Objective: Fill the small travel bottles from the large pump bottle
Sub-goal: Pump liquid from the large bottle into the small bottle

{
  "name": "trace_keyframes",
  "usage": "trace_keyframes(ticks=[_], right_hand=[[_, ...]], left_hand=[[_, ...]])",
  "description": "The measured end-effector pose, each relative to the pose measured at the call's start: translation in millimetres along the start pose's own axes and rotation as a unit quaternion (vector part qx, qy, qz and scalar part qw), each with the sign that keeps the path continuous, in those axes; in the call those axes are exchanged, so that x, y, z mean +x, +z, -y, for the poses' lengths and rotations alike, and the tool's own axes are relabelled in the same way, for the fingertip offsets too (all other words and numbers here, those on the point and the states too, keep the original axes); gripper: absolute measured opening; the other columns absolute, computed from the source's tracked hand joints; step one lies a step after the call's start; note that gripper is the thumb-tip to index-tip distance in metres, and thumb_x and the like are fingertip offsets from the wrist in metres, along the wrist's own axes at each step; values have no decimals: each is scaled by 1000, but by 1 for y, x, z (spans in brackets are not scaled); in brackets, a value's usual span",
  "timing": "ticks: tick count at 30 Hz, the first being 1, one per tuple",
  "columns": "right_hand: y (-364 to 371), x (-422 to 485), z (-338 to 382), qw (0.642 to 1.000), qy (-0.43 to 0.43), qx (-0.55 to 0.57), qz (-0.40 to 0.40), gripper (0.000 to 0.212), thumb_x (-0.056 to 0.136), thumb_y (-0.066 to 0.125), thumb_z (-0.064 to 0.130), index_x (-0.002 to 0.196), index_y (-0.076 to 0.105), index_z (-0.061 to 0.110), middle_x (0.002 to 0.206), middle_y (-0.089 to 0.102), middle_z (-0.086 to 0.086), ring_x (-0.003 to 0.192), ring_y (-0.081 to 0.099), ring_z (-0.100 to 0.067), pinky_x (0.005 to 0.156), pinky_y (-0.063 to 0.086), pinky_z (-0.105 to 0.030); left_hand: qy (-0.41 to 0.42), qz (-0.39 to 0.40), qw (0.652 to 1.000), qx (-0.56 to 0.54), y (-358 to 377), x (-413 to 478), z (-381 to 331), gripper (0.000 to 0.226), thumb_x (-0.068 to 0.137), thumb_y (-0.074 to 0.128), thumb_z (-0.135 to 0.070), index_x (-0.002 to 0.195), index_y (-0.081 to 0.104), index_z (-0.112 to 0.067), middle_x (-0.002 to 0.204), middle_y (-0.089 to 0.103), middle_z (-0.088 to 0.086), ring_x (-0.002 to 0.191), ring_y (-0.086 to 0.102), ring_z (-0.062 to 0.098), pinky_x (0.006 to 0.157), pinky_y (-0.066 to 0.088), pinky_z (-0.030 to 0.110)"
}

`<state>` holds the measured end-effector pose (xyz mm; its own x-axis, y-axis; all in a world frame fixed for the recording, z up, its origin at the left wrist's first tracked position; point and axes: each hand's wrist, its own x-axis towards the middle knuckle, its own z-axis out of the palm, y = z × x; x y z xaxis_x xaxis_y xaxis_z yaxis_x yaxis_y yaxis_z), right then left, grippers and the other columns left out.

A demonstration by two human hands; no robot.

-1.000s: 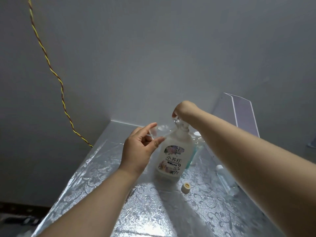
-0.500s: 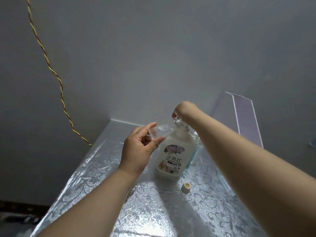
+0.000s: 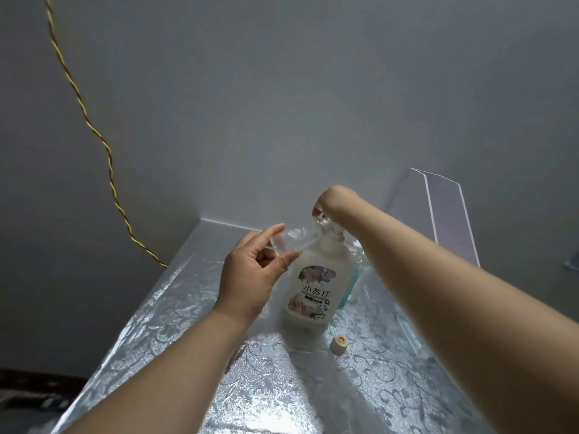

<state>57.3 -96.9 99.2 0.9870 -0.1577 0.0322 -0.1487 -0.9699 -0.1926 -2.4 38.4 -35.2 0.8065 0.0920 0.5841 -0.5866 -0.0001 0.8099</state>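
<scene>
Plainly, the pump bottle [image 3: 315,286] stood upright on the silver-patterned table [image 3: 188,339], white with a flowered label. The person's right hand [image 3: 333,200] was bent down over its pump head, fingers curled onto the top, though most of them were hidden behind the wrist. The left hand [image 3: 250,277] pinched a small clear travel bottle [image 3: 289,242] between thumb and forefinger, the other fingers loosely curled. It held the bottle nearly level, its far end close by the pump's spout. A small white cap [image 3: 339,343] lay on the table just beside the big bottle's base. Something teal [image 3: 351,286] showed behind that bottle. A twisted yellow-and-red wire [image 3: 94,130] hung down the wall at the left.
</scene>
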Motion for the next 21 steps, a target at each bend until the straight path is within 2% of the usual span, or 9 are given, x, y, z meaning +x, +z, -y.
trace_keyframes(ticks=[1, 2, 4, 7, 8, 11, 14, 17, 21], right_hand=[[1, 0, 0, 1000, -5, 17, -6, 33, 96, 44, 5, 123, 63, 7, 130, 60, -9, 120, 56, -26, 66, 45, -24], [0, -2, 0, 1000, 1, 26, -4, 34, 96, 44, 5, 125, 62, 8, 132, 58, -8, 122, 54, -26, 67, 45, -23], [0, -6, 1, 999, 1, 35, -9, 34, 97, 46, 6, 127, 61, 11, 135, 56, -6, 124, 53, -25, 76, 46, -23], [-4, -7, 0, 998, -14, 57, -8, 31, 94, 47, 6, 120, 63, 3, 128, 60, -13, 121, 55, -29, 57, 39, -19], [-6, -9, -2, 997, -14, 67, -20, 30, 93, 48, 7, 118, 64, 1, 125, 61, -15, 119, 56, -30, 57, 39, -19], [-9, -6, 1, 997, -28, 61, -34, 30, 92, 49, 8, 117, 64, 2, 122, 63, -15, 116, 59, -29, 81, 47, -25], [-10, -4, 9, 998, 4, 65, 2, 33, 97, 49, 15, 127, 59, 6, 135, 56, -8, 124, 53, -25, 97, 43, -26], [-7, 1, 6, 999, 11, 50, 8, 31, 98, 48, 13, 126, 60, 6, 135, 56, -9, 124, 53, -27, 100, 41, -30], [3, 0, -5, 996, 3, 87, -9, 31, 94, 47, 8, 120, 62, 1, 127, 60, -17, 121, 55, -31, 88, 45, -32]], left_hand=[[-1, 0, 1000, 1, 0, 0, 0, 57, 66, 71, -44, 120, 62, -30, 72, 44, -10, 60, 46, -2, 67, 46, 14], [-2, 1, 1000, 3, 0, 0, 0, 57, 66, 71, -45, 120, 62, -29, 72, 44, -10, 60, 46, -2, 67, 46, 13], [0, 3, 1000, 6, -1, 1, 0, 57, 66, 70, -44, 120, 62, -28, 71, 44, -10, 59, 46, -3, 65, 44, 11], [2, 3, 1000, 4, 0, 1, -2, 55, 67, 71, -44, 119, 62, -30, 71, 44, -9, 59, 46, -3, 64, 41, 9], [2, 2, 1000, 2, 0, 1, -2, 54, 67, 71, -44, 119, 61, -31, 71, 44, -9, 59, 45, -3, 64, 41, 9], [6, 0, 1000, -7, 0, 1, -4, 51, 67, 72, -41, 116, 60, -33, 71, 44, -8, 58, 45, -3, 64, 41, 9], [9, 0, 1000, -6, 0, 2, -5, 50, 67, 71, -39, 115, 59, -33, 71, 44, -7, 59, 46, -3, 64, 41, 8], [10, 1, 1000, -5, 0, 1, -5, 49, 67, 71, -38, 114, 60, -33, 71, 44, -7, 59, 47, -3, 64, 41, 7], [10, 9, 1000, 8, -1, 0, -3, 53, 67, 71, -40, 118, 61, -30, 71, 44, -9, 59, 46, -4, 63, 41, 7]])
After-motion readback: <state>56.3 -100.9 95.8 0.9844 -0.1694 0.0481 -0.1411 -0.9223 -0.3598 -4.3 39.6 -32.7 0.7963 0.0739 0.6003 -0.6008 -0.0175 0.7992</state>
